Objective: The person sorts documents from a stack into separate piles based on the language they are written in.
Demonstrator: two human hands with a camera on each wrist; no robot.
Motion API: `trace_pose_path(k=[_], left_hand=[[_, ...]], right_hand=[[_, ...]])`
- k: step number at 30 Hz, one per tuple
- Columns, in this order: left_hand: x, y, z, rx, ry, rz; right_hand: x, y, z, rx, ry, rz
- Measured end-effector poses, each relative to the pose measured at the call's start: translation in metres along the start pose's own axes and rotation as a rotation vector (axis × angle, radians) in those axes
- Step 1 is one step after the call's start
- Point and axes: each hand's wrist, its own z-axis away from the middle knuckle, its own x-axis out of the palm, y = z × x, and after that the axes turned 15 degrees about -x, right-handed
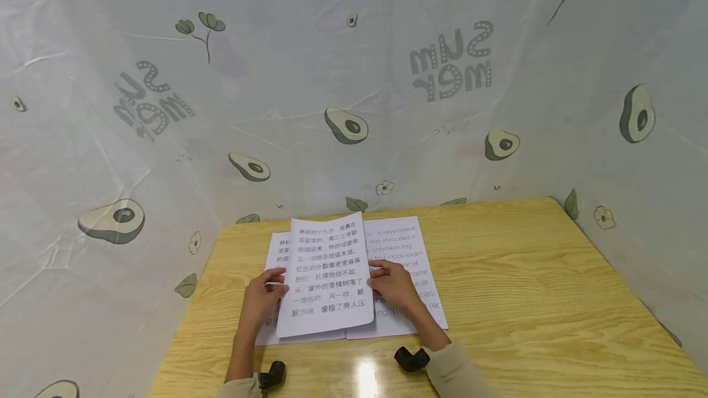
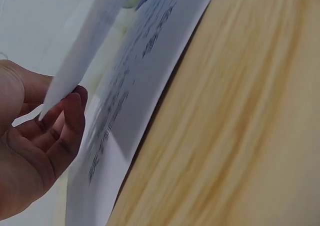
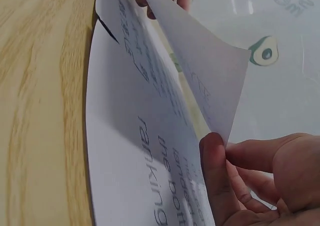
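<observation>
A white sheet printed with Chinese text (image 1: 327, 275) is held up in front of me by its two side edges. My left hand (image 1: 262, 297) pinches its left edge between thumb and fingers; the left wrist view shows the edge running between them. On the opposite side my right hand (image 1: 396, 287) pinches the right edge, thumb on top and fingers behind. Beneath lie two more printed pages side by side: a Chinese page (image 1: 271, 330), mostly hidden by the raised sheet, and an English page (image 1: 406, 244) to the right.
The pages lie on a wood-grain table (image 1: 525, 287). Behind it and along its sides hangs a pale curtain (image 1: 310, 72) with avocado prints. Black curved pieces sit at the left wrist (image 1: 272, 374) and the right wrist (image 1: 412, 359).
</observation>
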Motion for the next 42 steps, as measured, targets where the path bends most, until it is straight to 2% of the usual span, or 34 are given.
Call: trace_pose_path(k=[11, 18, 27, 36, 38, 42], left_hand=[[-0.030, -0.015, -0.006, -0.031, 0.002, -0.006], [-0.042, -0.023, -0.009, -0.046, 0.027, -0.046], [-0.046, -0.027, -0.011, -0.038, 0.024, -0.054], [-0.044, -0.028, -0.011, -0.042, 0.026, -0.041], [-0.044, -0.028, -0.011, -0.038, 0.028, -0.041], [-0.046, -0.028, -0.010, -0.042, 0.034, -0.054]], right_hand=[[0.032, -0.005, -0.004, -0.028, -0.028, -0.009], [0.047, -0.008, -0.006, -0.056, -0.043, -0.017], [0.056, -0.009, -0.005, -0.047, -0.050, 0.004], [0.058, -0.009, -0.006, -0.040, -0.046, 0.016], [0.058, -0.009, -0.006, -0.056, -0.051, 0.024], [0.054, -0.008, -0.005, -0.130, -0.054, 0.108]])
